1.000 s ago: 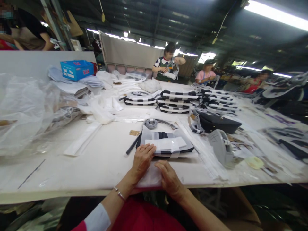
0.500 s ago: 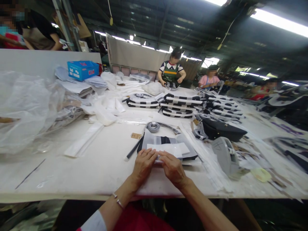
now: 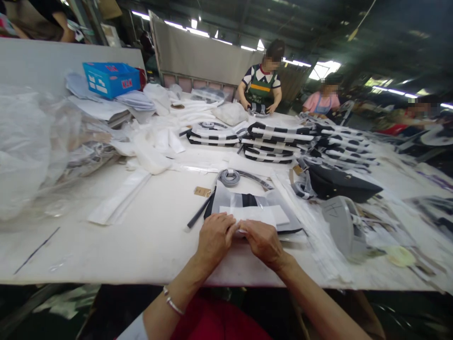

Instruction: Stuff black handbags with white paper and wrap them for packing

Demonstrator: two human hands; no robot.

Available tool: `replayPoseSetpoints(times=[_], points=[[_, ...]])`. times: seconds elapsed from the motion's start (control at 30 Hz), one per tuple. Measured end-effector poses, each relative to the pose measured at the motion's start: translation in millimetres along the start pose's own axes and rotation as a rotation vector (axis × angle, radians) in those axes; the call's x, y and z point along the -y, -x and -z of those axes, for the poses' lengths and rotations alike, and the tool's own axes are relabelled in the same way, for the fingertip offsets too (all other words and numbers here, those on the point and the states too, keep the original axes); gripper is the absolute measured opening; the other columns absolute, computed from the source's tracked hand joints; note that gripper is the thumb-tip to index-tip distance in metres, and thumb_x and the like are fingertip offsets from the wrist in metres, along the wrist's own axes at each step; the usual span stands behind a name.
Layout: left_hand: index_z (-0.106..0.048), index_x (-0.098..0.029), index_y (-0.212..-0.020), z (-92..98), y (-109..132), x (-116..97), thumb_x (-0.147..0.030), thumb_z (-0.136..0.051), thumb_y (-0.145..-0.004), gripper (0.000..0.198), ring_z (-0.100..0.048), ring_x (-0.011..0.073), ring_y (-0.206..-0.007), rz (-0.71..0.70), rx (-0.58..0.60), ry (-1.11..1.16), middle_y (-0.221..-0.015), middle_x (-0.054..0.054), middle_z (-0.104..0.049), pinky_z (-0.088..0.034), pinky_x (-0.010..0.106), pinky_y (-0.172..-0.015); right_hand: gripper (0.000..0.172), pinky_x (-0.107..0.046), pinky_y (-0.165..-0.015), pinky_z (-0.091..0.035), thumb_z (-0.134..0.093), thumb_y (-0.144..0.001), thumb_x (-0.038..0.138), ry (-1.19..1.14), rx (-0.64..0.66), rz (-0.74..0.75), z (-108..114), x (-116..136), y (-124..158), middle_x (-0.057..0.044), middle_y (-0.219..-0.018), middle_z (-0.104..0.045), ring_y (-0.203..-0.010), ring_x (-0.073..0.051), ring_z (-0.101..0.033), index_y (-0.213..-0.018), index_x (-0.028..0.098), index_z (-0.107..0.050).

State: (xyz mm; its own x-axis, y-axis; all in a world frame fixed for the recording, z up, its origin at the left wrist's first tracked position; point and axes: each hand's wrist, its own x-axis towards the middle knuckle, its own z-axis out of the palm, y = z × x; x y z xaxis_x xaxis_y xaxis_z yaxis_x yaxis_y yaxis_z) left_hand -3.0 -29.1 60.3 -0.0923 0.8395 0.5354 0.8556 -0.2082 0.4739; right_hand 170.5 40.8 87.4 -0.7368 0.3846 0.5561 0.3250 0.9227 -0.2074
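Observation:
In front of me a black bag lies on the white table, with translucent grey sheeting over it. Across its near side runs a white paper strip. My left hand pinches the strip's near edge, fingers bent over the top. Close beside it, my right hand grips the same edge with curled fingers and thumb. What lies under the fingertips is partly hidden. A rolled grey-wrapped strap sits at the bag's far side. A brown tag lies left of it.
Stacks of wrapped black-and-white bags stand further back. On the right are an uncovered black bag and a grey tape dispenser. Plastic bags and a blue box are on the left. A co-worker handles a bag across the table.
My view has tilted down and shifted slightly left. Both hands stay at the strip's near edge, and the right hand's fingers are curled in more tightly.

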Motion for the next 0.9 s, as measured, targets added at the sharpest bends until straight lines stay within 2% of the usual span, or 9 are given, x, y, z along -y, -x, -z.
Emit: replayPoseSetpoints(times=[0.2,0.43,0.57,0.77,0.9], points=[[-0.063,-0.024,-0.100,-5.0,1,-4,-0.030,-0.057,-0.093,0.011,-0.061,0.0228,-0.107,0.012,0.008,0.001,-0.108,0.003,-0.071,-0.046,0.044,-0.096,0.025,-0.031,-0.086,-0.057,-0.043,-0.095,0.013,-0.032,0.089,0.068,11,-1,-8,-0.010,-0.098,-0.075,-0.090,-0.019,-0.072,-0.104,0.019,-0.065],[-0.062,-0.024,-0.102,-6.4,1,0,-0.027,-0.062,-0.090,0.013,-0.060,0.0240,-0.109,0.049,0.074,0.010,-0.112,0.003,-0.069,-0.045,0.044,-0.096,0.023,-0.033,-0.090,-0.056,-0.045,-0.092,0.007,-0.076,0.130,0.180,21,5,-10,-0.009,-0.096,-0.075,-0.095,-0.018,-0.070,-0.100,0.019,-0.063],[-0.061,-0.023,-0.104,-7.1,0,0,-0.025,-0.065,-0.088,0.017,-0.059,0.0240,-0.108,0.055,0.090,-0.003,-0.113,0.003,-0.068,-0.044,0.044,-0.096,0.024,-0.032,-0.088,-0.055,-0.046,-0.091,0.005,-0.089,0.146,0.215,28,13,-9,-0.007,-0.094,-0.075,-0.093,-0.018,-0.069,-0.098,0.019,-0.064],[-0.058,-0.023,-0.107,-3.8,-2,-4,-0.020,-0.064,-0.088,0.020,-0.059,0.0230,-0.110,0.070,0.109,0.010,-0.108,0.003,-0.069,-0.042,0.044,-0.098,0.017,-0.028,-0.081,-0.054,-0.055,-0.090,0.006,-0.136,0.036,0.169,38,22,-12,-0.005,-0.085,-0.074,-0.085,-0.016,-0.069,-0.101,0.016,-0.065],[-0.059,-0.023,-0.104,-5.7,0,-2,-0.021,-0.063,-0.088,0.016,-0.060,0.0229,-0.110,0.041,0.083,-0.003,-0.105,0.002,-0.070,-0.042,0.045,-0.099,0.013,-0.028,-0.077,-0.051,-0.057,-0.092,0.011,-0.129,0.067,0.086,35,19,-21,-0.004,-0.084,-0.072,-0.081,-0.015,-0.067,-0.097,0.019,-0.066]])
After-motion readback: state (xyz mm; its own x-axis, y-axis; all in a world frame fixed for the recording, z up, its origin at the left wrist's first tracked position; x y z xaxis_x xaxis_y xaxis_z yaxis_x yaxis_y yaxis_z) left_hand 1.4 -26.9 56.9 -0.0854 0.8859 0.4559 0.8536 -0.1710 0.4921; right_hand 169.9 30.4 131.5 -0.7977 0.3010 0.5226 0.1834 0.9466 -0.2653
